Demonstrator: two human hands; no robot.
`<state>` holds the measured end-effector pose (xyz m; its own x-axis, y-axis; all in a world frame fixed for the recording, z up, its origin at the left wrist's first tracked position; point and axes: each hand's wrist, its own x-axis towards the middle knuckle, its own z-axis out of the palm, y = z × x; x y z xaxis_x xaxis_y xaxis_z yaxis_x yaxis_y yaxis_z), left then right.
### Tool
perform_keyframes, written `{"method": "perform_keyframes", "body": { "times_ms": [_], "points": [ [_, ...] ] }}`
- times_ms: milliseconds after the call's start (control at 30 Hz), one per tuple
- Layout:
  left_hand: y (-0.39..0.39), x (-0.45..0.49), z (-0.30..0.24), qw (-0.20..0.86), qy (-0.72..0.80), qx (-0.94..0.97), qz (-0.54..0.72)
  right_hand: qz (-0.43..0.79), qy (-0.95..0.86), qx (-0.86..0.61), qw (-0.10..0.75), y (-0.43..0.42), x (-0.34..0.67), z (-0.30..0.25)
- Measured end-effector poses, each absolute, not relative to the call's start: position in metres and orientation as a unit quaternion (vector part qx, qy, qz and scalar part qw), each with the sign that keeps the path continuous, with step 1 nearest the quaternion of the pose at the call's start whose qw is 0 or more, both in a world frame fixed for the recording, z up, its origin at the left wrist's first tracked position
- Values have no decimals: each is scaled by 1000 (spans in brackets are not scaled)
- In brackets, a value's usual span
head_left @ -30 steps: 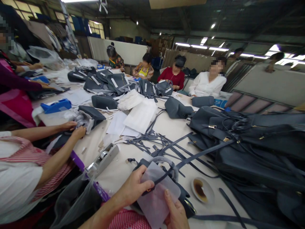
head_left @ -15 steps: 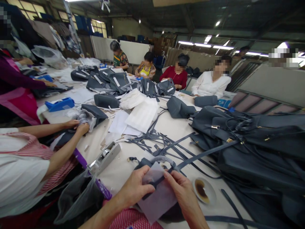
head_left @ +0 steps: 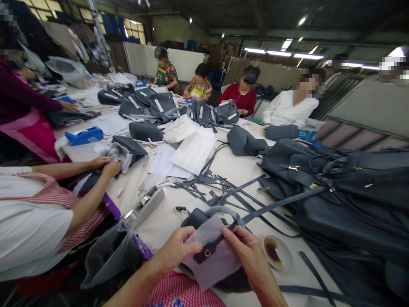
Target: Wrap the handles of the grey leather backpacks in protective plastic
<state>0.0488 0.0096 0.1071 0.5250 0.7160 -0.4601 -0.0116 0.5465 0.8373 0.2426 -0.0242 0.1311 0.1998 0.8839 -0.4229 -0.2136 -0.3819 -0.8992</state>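
A translucent white paper sheet [head_left: 220, 273] lies over a dark grey bag [head_left: 195, 218] close in front of me. On the sheet rests the end of a dark grey strap [head_left: 201, 256], with a small gold-coloured ring showing. My left hand [head_left: 177, 251] pinches the sheet's left edge, the thumb just beside the strap end. At the other side, my right hand [head_left: 244, 247] grips the strap between thumb and fingers, against the sheet. Clear plastic wrap covers the bag's curved handle [head_left: 223, 209]. Part of the bag is hidden under the sheet and hands.
A dish of brown liquid [head_left: 275, 252] sits right of my right hand. A tape dispenser [head_left: 145, 207] is at the table's left edge. Loose straps [head_left: 220, 189], white sheets [head_left: 193, 151] and piled bags [head_left: 345, 204] lie beyond. A co-worker's hands [head_left: 111, 164] work at left.
My left thumb has shifted off the strap end, so its ring now shows. The strap end lies flatter on the sheet. The whole view has swung slightly left.
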Motion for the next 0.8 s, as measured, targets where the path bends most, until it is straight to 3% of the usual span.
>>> {"method": "perform_keyframes", "body": {
  "times_ms": [167,300,600,800],
  "points": [
    [10,48,107,812,350,405,232,556,-276,-618,483,-24,241,131],
    [14,49,101,874,325,291,212,547,-292,-622,479,-25,242,132],
    [30,68,117,819,350,440,111,544,-326,-619,463,-22,245,129],
    [32,86,125,773,387,484,133,539,-309,-610,491,-21,243,131]
  ]
}}
